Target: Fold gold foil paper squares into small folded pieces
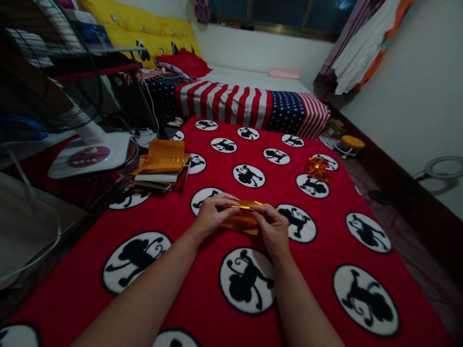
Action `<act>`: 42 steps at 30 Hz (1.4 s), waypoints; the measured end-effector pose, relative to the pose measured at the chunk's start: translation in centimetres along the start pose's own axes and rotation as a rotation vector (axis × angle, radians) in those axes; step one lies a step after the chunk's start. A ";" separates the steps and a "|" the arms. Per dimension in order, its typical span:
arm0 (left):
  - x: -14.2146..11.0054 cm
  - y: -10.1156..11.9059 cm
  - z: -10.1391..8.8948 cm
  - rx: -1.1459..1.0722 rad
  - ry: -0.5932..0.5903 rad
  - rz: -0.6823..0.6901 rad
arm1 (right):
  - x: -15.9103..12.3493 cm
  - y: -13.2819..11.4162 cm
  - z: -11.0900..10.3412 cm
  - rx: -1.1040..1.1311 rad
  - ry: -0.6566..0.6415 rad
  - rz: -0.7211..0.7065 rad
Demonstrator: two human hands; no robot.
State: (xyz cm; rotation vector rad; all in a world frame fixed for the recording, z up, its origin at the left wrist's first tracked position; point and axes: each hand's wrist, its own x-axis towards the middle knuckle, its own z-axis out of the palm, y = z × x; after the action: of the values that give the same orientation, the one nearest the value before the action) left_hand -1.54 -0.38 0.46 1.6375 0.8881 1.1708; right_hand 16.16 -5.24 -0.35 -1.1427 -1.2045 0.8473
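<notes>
A sheet of shiny gold foil paper (240, 222) lies on the red blanket in front of me, with its far edge raised into a fold. My left hand (217, 212) pinches the left part of that fold between thumb and fingers. On the right end, my right hand (272, 224) grips the same fold, fingers bent and thumb underneath. A stack of gold paper sheets (162, 159) rests at the blanket's left edge. Farther right lie crumpled or folded gold foil pieces (317, 168), whose exact shape I cannot make out.
The red blanket (181, 270) with monkey circles covers the surface under my hands. A fan (88, 154) stands on the left beside a small table. Behind is a bed with a striped, starred cover (231, 103). A yellow-topped stool (352, 142) stands at the right wall.
</notes>
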 end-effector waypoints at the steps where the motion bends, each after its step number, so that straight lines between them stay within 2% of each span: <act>1: 0.0 0.1 0.0 0.003 0.014 0.009 | 0.0 0.0 0.1 0.021 0.003 0.025; 5: 0.0 0.2 0.2 0.001 0.045 0.037 | 0.1 0.1 0.3 0.131 0.079 0.117; 8: 0.0 0.4 0.2 -0.007 0.056 0.040 | 0.2 -0.1 0.2 0.084 0.143 0.062; 11: 0.0 0.4 0.2 -0.008 0.046 0.047 | 0.2 -0.5 0.0 0.058 0.153 0.054; 16: 0.0 0.4 0.3 -0.006 0.049 0.051 | 0.0 -0.7 -0.1 0.204 0.101 0.159; 23: -0.1 0.5 0.4 -0.010 0.055 0.019 | -0.1 -0.4 0.1 0.285 0.222 0.278; 30: -0.2 0.3 0.3 -0.010 0.131 -0.015 | -0.1 -0.5 0.2 0.262 0.313 0.270; 35: -0.2 0.2 0.3 -0.034 0.135 -0.023 | 0.1 -0.3 0.1 0.247 0.371 0.220; 42: -0.1 0.1 0.0 0.008 0.181 -0.004 | 0.3 -0.5 0.0 0.257 0.379 0.243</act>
State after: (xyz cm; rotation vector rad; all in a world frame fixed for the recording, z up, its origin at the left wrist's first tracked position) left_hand -1.52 -0.49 0.51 1.5530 1.0097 1.3299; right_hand 16.19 -5.11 0.23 -1.1853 -0.6355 0.8896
